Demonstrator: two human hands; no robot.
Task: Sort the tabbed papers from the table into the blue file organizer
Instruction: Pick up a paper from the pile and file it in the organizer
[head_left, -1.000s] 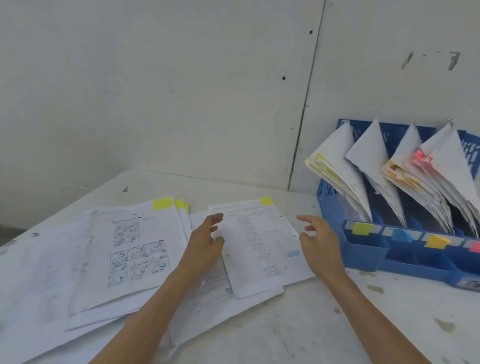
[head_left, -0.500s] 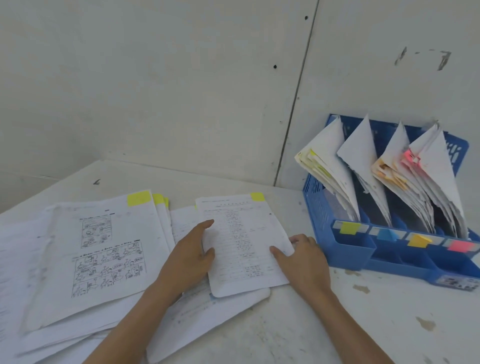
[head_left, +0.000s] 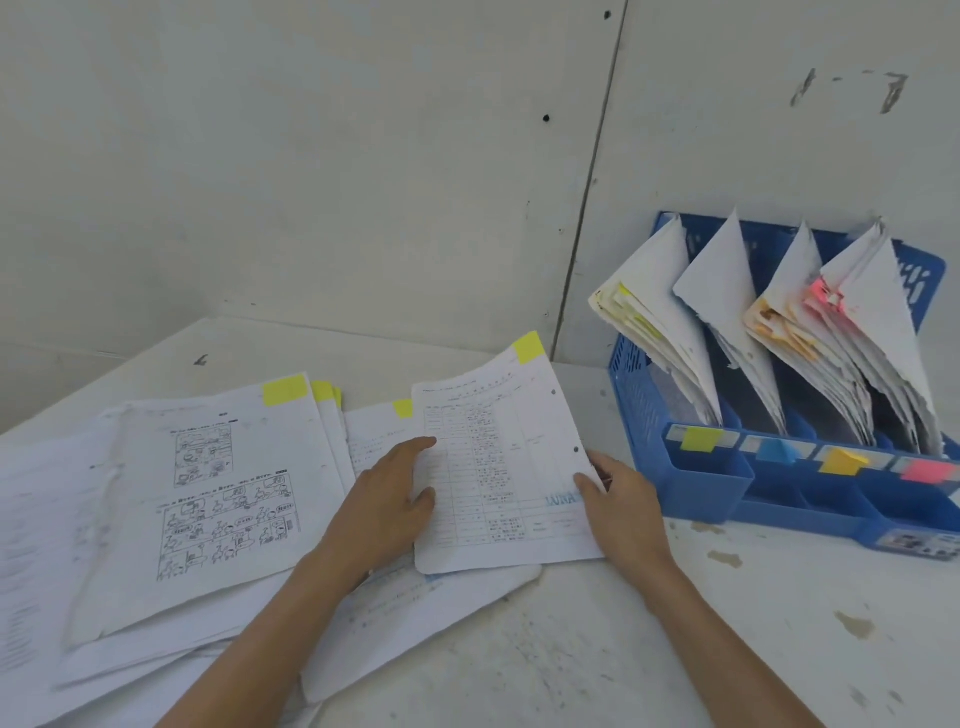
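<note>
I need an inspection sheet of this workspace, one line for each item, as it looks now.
Surface: white table, stained.
Job's things: tabbed sheet, far end raised; blue organizer, four slots filled; papers spread at left.
Clutter: nothing seen.
Hands: left hand touches the sheet's left edge; right hand pinches its right edge.
Cables: nothing seen.
Surroundings: white wall with a seam.
</note>
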